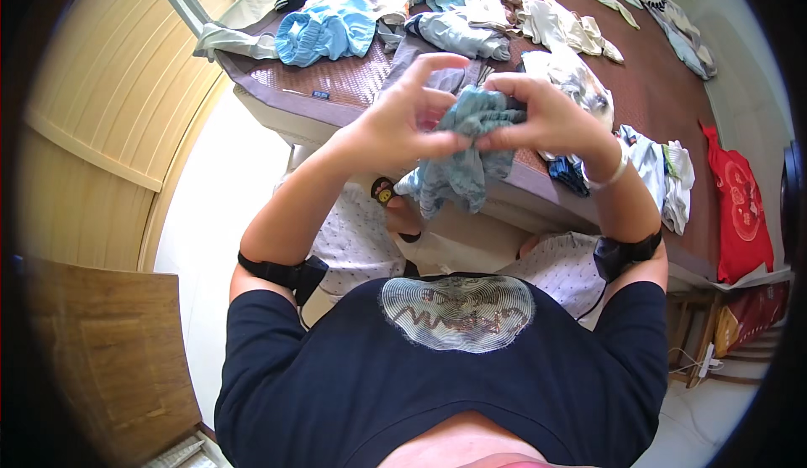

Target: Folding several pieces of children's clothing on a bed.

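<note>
A crumpled blue-green garment (458, 165) with a faint pattern hangs bunched between my two hands, in front of the bed's near edge. My right hand (551, 115) is closed on its right side, thumb below and fingers above. On the other side, my left hand (403, 123) grips it with the thumb against the cloth; the index finger is raised and arched away. Behind the hands lies a grey garment (412, 60) on the bed, and a white garment with a dark print (572, 81) lies beyond my right hand. The garment's kind is hidden by its folds.
The bed (672, 174) has a brown mat strewn with clothes, including light blue shorts (328, 31) and pale garments (563, 27). A red bag (740, 203) lies at the right. A wooden panel (109, 359) stands at lower left. My knees are against the bed's near side.
</note>
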Tool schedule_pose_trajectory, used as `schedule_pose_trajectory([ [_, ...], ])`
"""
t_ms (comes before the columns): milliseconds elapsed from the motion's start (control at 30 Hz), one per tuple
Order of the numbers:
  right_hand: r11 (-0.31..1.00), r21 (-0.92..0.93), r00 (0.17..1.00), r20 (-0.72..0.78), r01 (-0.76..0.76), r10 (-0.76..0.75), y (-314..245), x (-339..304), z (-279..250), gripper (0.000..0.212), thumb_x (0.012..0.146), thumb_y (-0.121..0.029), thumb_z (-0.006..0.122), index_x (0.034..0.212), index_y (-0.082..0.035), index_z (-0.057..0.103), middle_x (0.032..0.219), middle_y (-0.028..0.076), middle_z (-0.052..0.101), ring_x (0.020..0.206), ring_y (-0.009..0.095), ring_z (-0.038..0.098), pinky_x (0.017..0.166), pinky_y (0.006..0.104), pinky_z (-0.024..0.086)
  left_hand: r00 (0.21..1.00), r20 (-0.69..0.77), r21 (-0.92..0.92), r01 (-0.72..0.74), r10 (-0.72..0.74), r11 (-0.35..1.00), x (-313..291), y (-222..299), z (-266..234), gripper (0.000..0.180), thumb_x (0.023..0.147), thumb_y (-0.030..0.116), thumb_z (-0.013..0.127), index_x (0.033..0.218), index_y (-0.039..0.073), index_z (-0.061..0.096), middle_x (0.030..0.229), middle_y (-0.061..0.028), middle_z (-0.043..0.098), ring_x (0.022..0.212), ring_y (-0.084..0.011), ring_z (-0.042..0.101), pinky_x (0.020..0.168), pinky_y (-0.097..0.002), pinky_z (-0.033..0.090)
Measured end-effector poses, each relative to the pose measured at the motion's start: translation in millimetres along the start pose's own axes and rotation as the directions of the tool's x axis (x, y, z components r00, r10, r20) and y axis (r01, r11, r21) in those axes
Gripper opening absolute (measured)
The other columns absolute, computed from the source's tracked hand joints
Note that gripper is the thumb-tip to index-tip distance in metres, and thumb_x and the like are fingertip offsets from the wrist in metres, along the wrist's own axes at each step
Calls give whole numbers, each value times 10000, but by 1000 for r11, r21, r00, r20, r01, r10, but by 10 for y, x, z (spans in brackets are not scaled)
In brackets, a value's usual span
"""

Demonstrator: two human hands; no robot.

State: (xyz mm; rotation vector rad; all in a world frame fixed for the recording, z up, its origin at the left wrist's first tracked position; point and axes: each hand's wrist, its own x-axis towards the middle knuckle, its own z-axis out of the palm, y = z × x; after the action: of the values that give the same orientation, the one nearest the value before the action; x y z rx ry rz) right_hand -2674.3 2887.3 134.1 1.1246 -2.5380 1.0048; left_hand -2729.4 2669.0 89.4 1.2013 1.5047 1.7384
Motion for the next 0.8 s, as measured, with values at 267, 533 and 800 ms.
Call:
schedule_pose_trajectory([
  [267,833,51,803,-236,-551,547,602,571,-814,370,731,-301,663,940,3,641,820,66,655,739,132,601,688,271,472,622,-565,325,772,-542,547,-94,-925,-787,621,862,457,515,1093,-95,350,881,-261,591,856,-305,621,641,-381,515],
  [533,736,-572,932,-228,-362,281,564,756,-71,425,765,-400,587,925,-8,559,804,203,627,784,319,632,665,405,496,669,-548,-223,461,-502,859,-86,-1196,-544,706,800,213,644,1283,44,158,1098,-160,474,947,-190,547,643,-372,536],
  [800,632,-765,992,-101,-127,77,219,12,1000,927,662,-313,736,1347,-9,191,809,249,606,813,396,609,680,446,489,796,-340,-619,213,-502,756,-104,-869,-82,366,894,172,461,1198,32,312,1111,-151,517,918,-229,599,722,-395,564],
])
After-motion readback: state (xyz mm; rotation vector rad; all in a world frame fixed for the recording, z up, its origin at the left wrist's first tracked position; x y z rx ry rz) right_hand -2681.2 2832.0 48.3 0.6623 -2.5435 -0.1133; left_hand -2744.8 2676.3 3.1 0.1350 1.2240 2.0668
